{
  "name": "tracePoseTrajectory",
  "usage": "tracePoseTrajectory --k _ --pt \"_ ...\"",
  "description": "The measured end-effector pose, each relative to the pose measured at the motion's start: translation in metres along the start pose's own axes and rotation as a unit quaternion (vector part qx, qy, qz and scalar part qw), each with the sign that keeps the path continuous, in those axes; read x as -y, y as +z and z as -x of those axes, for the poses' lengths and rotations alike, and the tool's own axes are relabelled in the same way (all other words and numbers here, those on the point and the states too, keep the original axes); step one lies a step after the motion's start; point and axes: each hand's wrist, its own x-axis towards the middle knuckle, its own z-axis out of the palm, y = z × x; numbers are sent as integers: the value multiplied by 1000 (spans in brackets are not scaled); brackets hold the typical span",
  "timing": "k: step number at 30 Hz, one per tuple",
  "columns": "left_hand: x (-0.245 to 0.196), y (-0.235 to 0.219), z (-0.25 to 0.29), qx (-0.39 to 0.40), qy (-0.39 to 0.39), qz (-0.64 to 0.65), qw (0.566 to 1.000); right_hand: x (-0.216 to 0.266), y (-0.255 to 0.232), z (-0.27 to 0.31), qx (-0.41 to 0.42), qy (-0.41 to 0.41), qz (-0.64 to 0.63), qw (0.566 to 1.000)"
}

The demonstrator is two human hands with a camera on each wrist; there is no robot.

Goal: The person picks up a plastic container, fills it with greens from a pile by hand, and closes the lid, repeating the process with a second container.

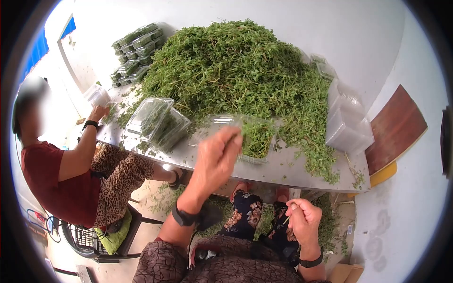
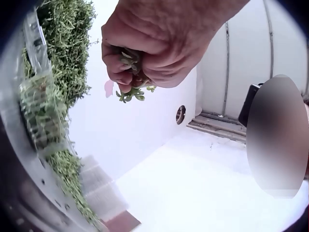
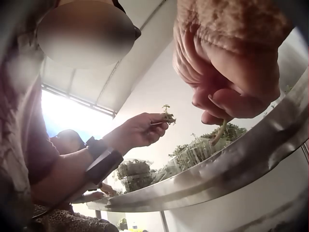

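Observation:
My left hand [image 1: 219, 155] is raised over the front of the metal table [image 1: 302, 172], curled round a small leafy green sprig [image 2: 131, 94]. In the right wrist view that sprig [image 3: 167, 116] pokes out beyond the thumb and fingertips. Lower and nearer my lap, my right hand [image 1: 306, 220] pinches a short thin stem [image 3: 219, 133] between thumb and fingers. Behind the left hand on the table lies an opened clear plastic clamshell box [image 1: 269, 151] with greens inside. Its flat lid [image 1: 212, 123] is spread to the left, partly hidden by my hand.
A big heap of leafy greens [image 1: 231, 70] covers the table's back. Filled boxes [image 1: 137, 49] are stacked at back left, more [image 1: 160, 125] nearer. Nested clear boxes [image 1: 349, 122] stand right, beside a brown board [image 1: 396, 127]. A seated person [image 1: 66, 174] works at the left end.

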Motion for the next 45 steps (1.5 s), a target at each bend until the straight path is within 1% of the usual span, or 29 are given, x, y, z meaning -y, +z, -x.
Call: tracePoseTrajectory --k 2,4,5,6,8,9,10,12,14,16,18,20,22,23,25,29,30,31,32,34,35,36,37,38,40,41,42,44,45 --pt "6 3 -19 -6 -15 -12 1000 -5 -2 -1 12 -9 17 1000" --pt "17 11 -35 -50 62 -79 994 -7 -6 -3 5 1 22 1000" --pt "26 13 -39 -14 52 -97 994 -9 -7 -4 -1 9 28 1000" --pt "30 16 -41 -12 51 -96 994 -10 -8 -4 -1 10 28 1000" --pt "33 22 -42 51 6 -58 997 -11 -9 -4 -5 13 30 999" --pt "35 21 -41 75 -30 -45 996 -12 -10 -5 -4 13 30 999" --pt "38 21 -40 76 -32 -45 996 -12 -10 -4 -9 16 34 999" --pt "44 20 -38 7 -7 -82 997 -13 -11 -3 -14 21 38 999" --pt "43 14 -33 10 -16 -76 997 -13 -13 -3 -17 32 46 998" --pt "43 9 -27 31 -39 -62 997 -17 -15 -3 -15 23 51 998" --pt "43 6 -20 34 -35 -61 997 -20 -16 -5 -14 14 57 998" --pt "44 5 -12 36 -31 -57 997 -20 -17 -6 -35 5 78 996" --pt "48 4 -3 28 -1 -90 996 -15 -22 -7 -45 0 88 995" --pt "51 3 1 26 -1 -87 996 -12 -25 -8 -56 -4 94 994" --pt "56 1 9 25 58 -161 985 -8 -30 -10 -71 -11 105 992" --pt "66 0 24 10 63 -163 985 13 -38 -21 -93 -16 110 989" --pt "69 0 28 2 41 -149 988 19 -38 -26 -105 -19 107 989" --pt "72 1 31 -8 19 -135 991 24 -39 -31 -100 -43 109 988" --pt "73 2 33 -11 18 -132 991 33 -39 -37 -98 -44 113 988" --pt "75 2 35 -13 13 -127 992 54 -34 -52 -107 -88 139 981" --pt "75 3 36 -16 11 -125 992 59 -31 -63 -105 -89 142 980" --pt "74 3 36 -18 22 -138 990 63 -26 -74 -104 -187 194 957" --pt "72 3 37 -21 31 -152 988 66 -23 -83 -100 -282 243 923" --pt "71 3 39 -24 28 -150 988 70 -19 -86 -95 -283 245 922" --pt "70 3 42 -78 62 -216 971 80 -10 -93 3 -258 260 930" --pt "70 2 44 -80 58 -216 971 80 -4 -98 24 -315 312 896" --pt "70 1 47 -88 68 -211 971 80 2 -102 28 -315 314 895" --pt "70 1 52 -97 73 -207 971 80 17 -110 107 -337 323 878" --pt "70 2 53 -88 72 -197 974 75 25 -116 124 -340 318 876"
